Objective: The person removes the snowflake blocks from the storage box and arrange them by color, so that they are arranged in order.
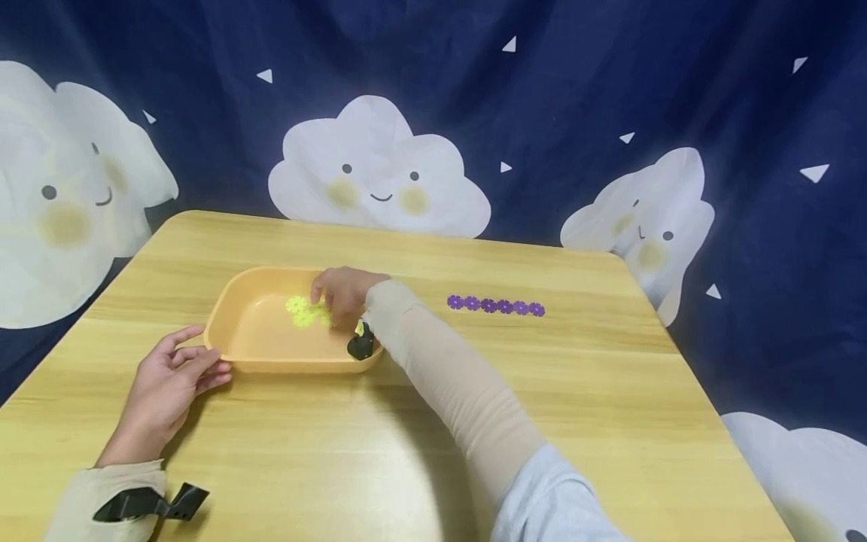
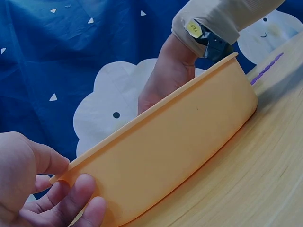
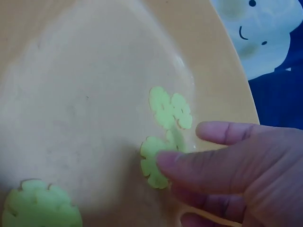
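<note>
Yellow flower-shaped discs (image 1: pixel 298 304) lie on the floor of the orange basin (image 1: pixel 264 342), some of them bunched close together, and our right hand (image 1: pixel 344 292) reaches down among them from the basin's right side. In the right wrist view our thumb covers part of one disc (image 3: pixel 148 163), but we cannot tell whether a fingertip behind it completes a pinch. Our left hand (image 1: pixel 165 380) grips the basin's rim at its near left corner, thumb above and fingers below.

We judge each disc to be very light and fairly stiff, probably thin plastic, with little risk of breaking. Being smooth and flat, it would likely slide over the basin's floor under a careless push, and the bunched ones might come up together. The best hold looks to be thumb and forefinger on opposite edges, with the notches between the petals giving our fingertips some bite.

The basin itself looks light and slightly flexible, so our steady hold on its rim makes sense; a knock could otherwise shift it. To the right of the basin, six purple discs (image 1: pixel 489 306) form a straight row on the table (image 1: pixel 576 421).
</note>
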Tool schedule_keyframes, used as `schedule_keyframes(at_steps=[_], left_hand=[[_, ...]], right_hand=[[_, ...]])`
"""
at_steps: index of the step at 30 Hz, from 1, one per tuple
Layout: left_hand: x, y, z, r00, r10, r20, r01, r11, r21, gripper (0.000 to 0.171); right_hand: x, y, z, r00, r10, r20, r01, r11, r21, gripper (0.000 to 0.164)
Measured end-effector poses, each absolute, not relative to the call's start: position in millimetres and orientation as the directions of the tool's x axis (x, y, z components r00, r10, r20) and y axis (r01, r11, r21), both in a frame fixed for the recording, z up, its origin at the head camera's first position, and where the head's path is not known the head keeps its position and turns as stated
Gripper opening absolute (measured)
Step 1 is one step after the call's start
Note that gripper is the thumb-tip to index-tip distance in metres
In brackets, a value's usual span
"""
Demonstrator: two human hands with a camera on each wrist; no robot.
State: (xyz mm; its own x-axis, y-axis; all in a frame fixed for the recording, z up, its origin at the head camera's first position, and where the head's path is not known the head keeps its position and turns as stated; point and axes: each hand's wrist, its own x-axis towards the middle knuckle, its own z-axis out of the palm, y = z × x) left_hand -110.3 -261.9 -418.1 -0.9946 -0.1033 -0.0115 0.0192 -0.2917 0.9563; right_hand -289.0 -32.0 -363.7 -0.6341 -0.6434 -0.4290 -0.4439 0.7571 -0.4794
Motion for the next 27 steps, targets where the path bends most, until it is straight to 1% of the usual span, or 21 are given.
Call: schedule_keyframes(at_steps=[3,6,12,17,21,27], left_hand=[[-110.9,-260.8,-418.1,-0.994,-0.105,-0.010,0.022,-0.299,0.954,0.040],[-111.0,-261.2,-417.4,-0.993,-0.114,-0.021,0.014,-0.292,0.956,0.039],[-110.8,-262.0,-417.0,-0.993,-0.112,-0.033,0.001,-0.284,0.959,0.040],[-111.1,-262.2,-417.6,-0.994,-0.109,-0.025,0.008,-0.293,0.956,0.040],[-111.2,-262.1,-418.0,-0.994,-0.110,-0.022,0.011,-0.290,0.957,0.040],[-111.1,-261.8,-417.8,-0.994,-0.111,-0.024,0.010,-0.290,0.957,0.040]], right_hand=[[-286.7,-31.7,-361.2,-0.652,-0.605,-0.458,-0.392,0.786,-0.478,0.050],[-284.5,-30.3,-360.8,-0.650,-0.594,-0.473,-0.345,0.786,-0.513,0.050],[-284.2,-23.4,-369.2,-0.624,-0.652,-0.431,-0.286,0.704,-0.650,0.050],[-286.1,-20.4,-373.9,-0.602,-0.681,-0.417,-0.266,0.663,-0.700,0.050],[-283.6,-19.1,-372.0,-0.589,-0.687,-0.424,-0.249,0.655,-0.714,0.046],[-281.3,-19.0,-370.1,-0.605,-0.670,-0.430,-0.289,0.688,-0.665,0.034]])
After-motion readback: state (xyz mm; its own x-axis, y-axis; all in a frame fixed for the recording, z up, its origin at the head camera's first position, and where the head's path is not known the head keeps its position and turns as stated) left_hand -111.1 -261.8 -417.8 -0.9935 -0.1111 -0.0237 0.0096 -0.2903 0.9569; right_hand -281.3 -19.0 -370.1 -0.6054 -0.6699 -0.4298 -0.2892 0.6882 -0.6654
